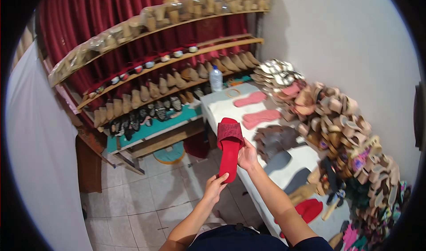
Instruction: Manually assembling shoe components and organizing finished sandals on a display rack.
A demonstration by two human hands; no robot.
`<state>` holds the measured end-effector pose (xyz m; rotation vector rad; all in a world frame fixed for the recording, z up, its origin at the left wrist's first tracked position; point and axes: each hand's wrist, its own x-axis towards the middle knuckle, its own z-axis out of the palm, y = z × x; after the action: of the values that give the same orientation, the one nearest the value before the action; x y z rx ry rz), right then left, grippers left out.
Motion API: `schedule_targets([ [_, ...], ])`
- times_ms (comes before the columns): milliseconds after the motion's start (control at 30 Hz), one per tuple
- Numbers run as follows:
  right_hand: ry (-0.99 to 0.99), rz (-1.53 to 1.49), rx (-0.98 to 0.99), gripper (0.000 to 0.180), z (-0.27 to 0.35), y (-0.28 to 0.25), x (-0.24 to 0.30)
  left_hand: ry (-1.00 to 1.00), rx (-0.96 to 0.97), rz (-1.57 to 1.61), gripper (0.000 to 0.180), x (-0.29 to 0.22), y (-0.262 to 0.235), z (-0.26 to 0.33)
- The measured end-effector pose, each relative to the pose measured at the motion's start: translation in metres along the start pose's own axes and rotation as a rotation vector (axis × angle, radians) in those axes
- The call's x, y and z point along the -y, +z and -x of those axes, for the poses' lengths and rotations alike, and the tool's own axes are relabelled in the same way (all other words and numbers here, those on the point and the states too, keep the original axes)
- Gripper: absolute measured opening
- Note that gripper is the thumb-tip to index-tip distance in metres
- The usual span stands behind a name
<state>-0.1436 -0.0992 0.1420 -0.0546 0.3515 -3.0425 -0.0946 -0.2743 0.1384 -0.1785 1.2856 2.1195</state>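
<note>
A red slide sandal (229,160) with a wide dark-red patterned strap is held up in front of me, its toe pointing away. My left hand (215,189) grips the heel end, with the thumb on top of the sole. My right hand (247,156) is closed on the sandal's right side, just behind the strap. Beyond my right hand, several dark brown pieces (279,140) lie in a pile on the white table (301,155). Pink insoles (261,117) and dark grey insoles (298,180) lie there too.
Piles of finished sandals (337,118) crowd the table along the wall. A water bottle (215,79) stands at its far corner. Red insoles (309,210) lie nearer me. Wooden shelves (208,51) at the back hold shoe lasts; a teal-topped bench (179,118) stands below. The floor (146,202) is tiled.
</note>
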Motion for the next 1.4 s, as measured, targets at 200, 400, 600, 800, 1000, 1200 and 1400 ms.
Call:
schedule_targets([
  [200,0.023,0.083,0.04,0.038,-0.123,0.043,-0.025,0.121,-0.056,0.004,0.04,-0.095,-0.036,-0.061],
  [400,-0.112,0.341,-0.077,0.035,-0.206,0.06,-0.019,0.176,-0.058,0.084,0.038,-0.149,-0.036,-0.138],
  [600,-0.201,0.48,-0.018,0.05,-0.279,0.059,0.043,0.197,-0.004,0.065,0.034,-0.193,-0.001,-0.232],
  [800,-0.311,0.492,0.027,0.047,-0.382,0.062,0.125,0.215,0.016,0.074,0.036,-0.256,0.056,-0.339],
  [1000,-0.501,0.643,-0.071,0.032,-0.489,0.083,0.214,0.236,0.077,0.148,0.036,-0.331,0.126,-0.432],
  [1200,-0.353,0.846,-0.285,0.01,-0.6,0.098,0.258,0.093,-0.06,0.265,0.044,-0.39,0.151,-0.519],
  [1400,-0.277,0.933,-0.438,0.007,-0.664,0.096,0.27,0.03,-0.181,0.379,0.05,-0.421,0.159,-0.568],
])
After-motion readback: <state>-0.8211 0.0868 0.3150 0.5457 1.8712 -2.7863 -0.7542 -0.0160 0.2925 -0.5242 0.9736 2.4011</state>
